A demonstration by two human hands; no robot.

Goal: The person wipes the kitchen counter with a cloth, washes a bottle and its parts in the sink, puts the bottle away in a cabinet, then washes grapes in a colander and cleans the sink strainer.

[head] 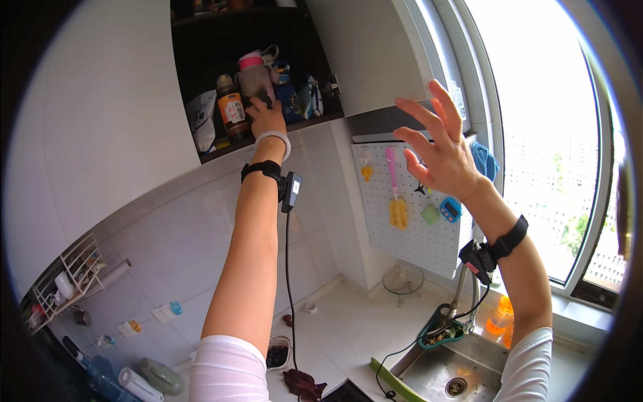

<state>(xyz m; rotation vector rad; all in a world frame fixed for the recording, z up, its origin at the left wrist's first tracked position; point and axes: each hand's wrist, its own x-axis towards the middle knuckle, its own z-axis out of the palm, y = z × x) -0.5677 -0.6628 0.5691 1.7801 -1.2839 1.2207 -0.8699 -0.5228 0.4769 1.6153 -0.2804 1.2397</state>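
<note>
My left hand (267,116) reaches into an open wall cabinet, its fingers at the lower front of a greyish plastic bottle with a pink lid (256,78); whether they grip it cannot be made out. Left of it stands a dark bottle with an orange label (232,108), which bears writing, and beside that a white pouch (203,118). A dark blue bottle (289,98) is on the right. My right hand (439,145) is raised, fingers spread and holding nothing, in front of the open cabinet door (374,55) and a white pegboard (417,241).
A closed cabinet door (110,100) lies to the left. Below are the counter (326,321), a steel sink (452,362), a green strainer basket (434,336) and a glass bowl (403,280). Cables hang from both wrist devices. A window (542,125) is at the right.
</note>
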